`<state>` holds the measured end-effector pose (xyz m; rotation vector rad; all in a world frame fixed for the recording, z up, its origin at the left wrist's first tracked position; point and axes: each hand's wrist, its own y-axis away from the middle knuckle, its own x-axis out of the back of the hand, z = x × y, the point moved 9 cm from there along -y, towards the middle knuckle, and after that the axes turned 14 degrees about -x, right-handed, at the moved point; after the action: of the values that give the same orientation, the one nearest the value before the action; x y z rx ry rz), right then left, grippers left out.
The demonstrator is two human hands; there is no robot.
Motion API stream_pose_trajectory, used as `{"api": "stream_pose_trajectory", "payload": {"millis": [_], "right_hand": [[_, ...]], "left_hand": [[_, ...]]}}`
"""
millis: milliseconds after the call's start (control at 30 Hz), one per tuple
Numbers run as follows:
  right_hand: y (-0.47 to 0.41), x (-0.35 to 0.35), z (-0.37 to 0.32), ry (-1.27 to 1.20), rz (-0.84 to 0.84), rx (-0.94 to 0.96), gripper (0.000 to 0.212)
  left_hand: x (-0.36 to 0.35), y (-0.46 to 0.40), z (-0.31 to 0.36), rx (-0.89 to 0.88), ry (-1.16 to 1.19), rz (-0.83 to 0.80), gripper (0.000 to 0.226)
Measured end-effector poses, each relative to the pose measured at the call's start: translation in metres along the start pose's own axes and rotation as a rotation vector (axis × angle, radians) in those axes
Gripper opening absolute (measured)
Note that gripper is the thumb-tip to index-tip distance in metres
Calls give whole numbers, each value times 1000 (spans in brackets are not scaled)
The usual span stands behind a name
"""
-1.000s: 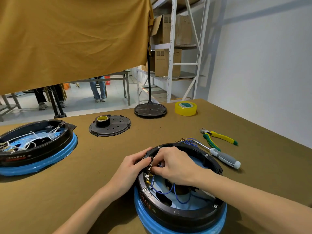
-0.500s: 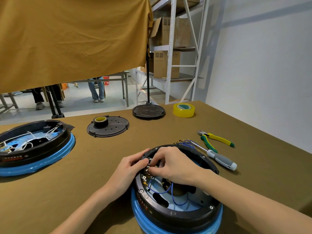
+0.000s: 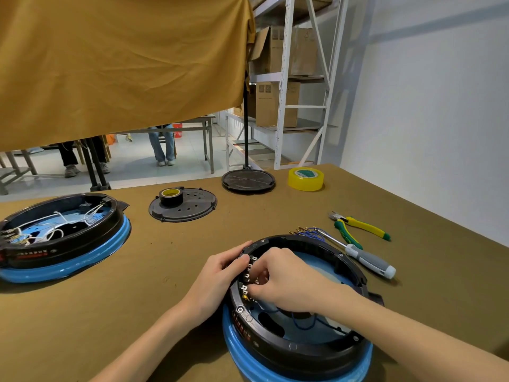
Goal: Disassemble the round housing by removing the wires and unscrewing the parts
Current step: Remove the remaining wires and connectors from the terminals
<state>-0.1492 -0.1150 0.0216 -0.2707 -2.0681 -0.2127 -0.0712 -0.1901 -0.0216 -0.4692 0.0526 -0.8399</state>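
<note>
Both hands had kept to the left inner wall of the round housing (image 3: 297, 346) since half a second before, but the right hand (image 3: 286, 277) had slid a little nearer along the row of metal terminals (image 3: 246, 277), its curled fingertips now pinched low at the terminals near the brass ends; what exactly it pinched was hidden under the fingers. The left hand (image 3: 217, 277) held as before, its fingers curled over the housing's black rim from outside, thumb along the top. The housing, black on a blue base, sat at the near edge of the tabletop (image 3: 165, 285), right of the middle, unchanged. Blue wires (image 3: 303, 322) looped loose across its floor under the right wrist.

Nothing else had shifted. A loose bundle of blue wires with brass ends (image 3: 305, 232) lay just beyond the housing's far rim, touching the tip of the grey-handled screwdriver (image 3: 366, 259). Yellow-green pliers (image 3: 358, 226) lay just beyond the screwdriver, toward the right edge. A second housing (image 3: 60, 244) with white wires sat at the left edge. A black cover plate (image 3: 190, 206) with a black tape roll (image 3: 170, 196) on it lay toward the far edge, and a yellow tape roll (image 3: 305, 179) stood at the far edge beside a round stand base (image 3: 248, 181).
</note>
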Motion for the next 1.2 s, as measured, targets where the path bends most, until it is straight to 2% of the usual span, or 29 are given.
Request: {"api": "stream_pose_trajectory", "payload": {"millis": [300,600,800,933,1033,1200], "right_hand": [[4,1,-3,13,76,35,31],[3,5,10,-32,103,-45,16],[7,8,10,-92,149,-12,7],[16,2,0,-121,30,74,6],[17,-2,-9,-26,25,128,17],[18,-2,-15,24,40,139,25]], "left_hand": [[-1,0,1,-19,23,-3,34],[1,1,-7,19,28,12,43],[1,1,-5,19,-2,2,34],[2,1,-5,3,-29,8,36],[3,1,-6,1,-31,9,35],[3,1,-7,2,-18,18,33]]}}
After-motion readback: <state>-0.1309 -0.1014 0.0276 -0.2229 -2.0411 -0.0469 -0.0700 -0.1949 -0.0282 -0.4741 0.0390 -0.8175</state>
